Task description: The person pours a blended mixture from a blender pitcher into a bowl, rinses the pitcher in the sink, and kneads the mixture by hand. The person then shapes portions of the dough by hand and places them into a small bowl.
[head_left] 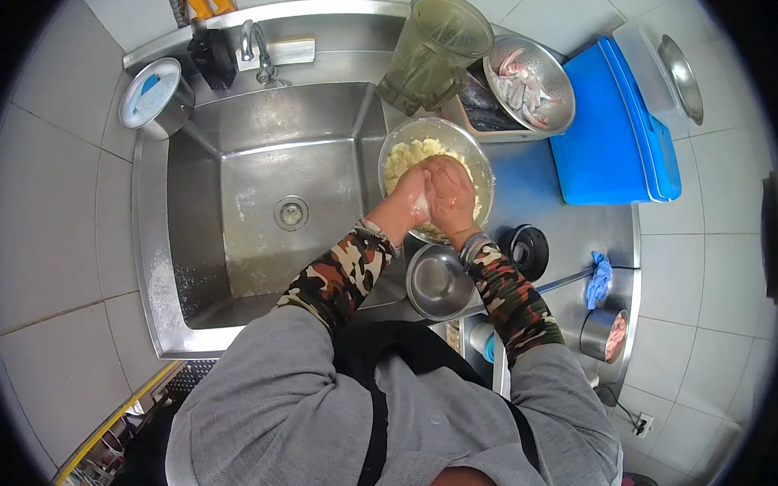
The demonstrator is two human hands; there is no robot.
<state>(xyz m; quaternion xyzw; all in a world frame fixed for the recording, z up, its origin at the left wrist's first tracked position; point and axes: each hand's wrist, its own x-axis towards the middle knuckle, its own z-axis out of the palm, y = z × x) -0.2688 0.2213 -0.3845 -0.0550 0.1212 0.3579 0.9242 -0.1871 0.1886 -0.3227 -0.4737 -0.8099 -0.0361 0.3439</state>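
Both my hands are pressed together over a metal bowl [484, 171] of pale yellow, crumbly food [401, 159]. My left hand [413, 197] looks wet and is cupped against the other, with a bit of whitish stuff showing at the palm. My right hand [450, 194] lies closed alongside it, its fingers curled. What the two hands hold between them is mostly hidden. Just below the bowl stands a smaller metal bowl [440, 281], with nothing visible inside.
A steel sink [259, 205] with a faucet [261, 55] lies to the left. Behind the bowl stand a blender jar [429, 53] and a colander [550, 74] of fish pieces. Rightward are a blue cooler [603, 128], a black round item [525, 253] and a pot [599, 334].
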